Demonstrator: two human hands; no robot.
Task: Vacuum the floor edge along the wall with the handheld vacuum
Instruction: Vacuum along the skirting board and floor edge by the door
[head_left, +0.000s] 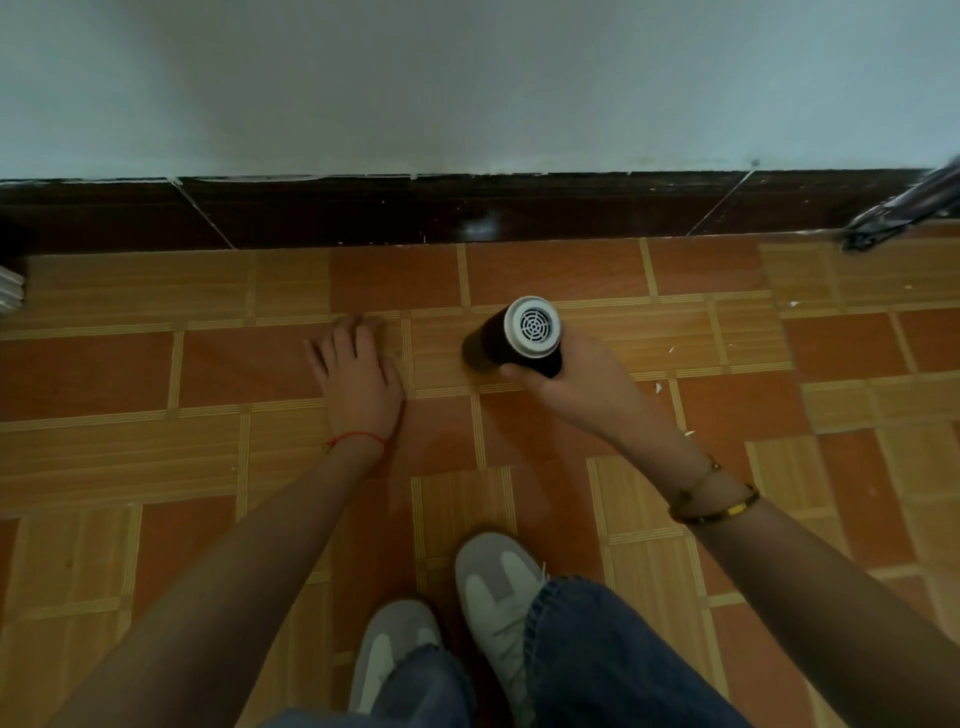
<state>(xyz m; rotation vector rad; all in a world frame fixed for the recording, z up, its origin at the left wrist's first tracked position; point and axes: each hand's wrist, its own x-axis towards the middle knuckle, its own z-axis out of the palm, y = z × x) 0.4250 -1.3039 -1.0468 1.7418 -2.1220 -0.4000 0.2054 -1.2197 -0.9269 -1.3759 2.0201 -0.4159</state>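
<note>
Handheld vacuum, centre frame: you're gripping its rigid, probably light, smooth barrel in your right hand; your left hand is resting spread, holding nothing

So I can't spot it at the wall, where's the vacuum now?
Head view, centre-right: the vacuum is gripped in the right hand over the floor tiles, short of the baseboard.

The right hand holds a small black handheld vacuum with a round white vent end facing up. The left hand lies flat, fingers spread, on the orange and tan tiled floor. A dark brown baseboard runs under the pale wall. Two grey and white shoes show below.
</note>
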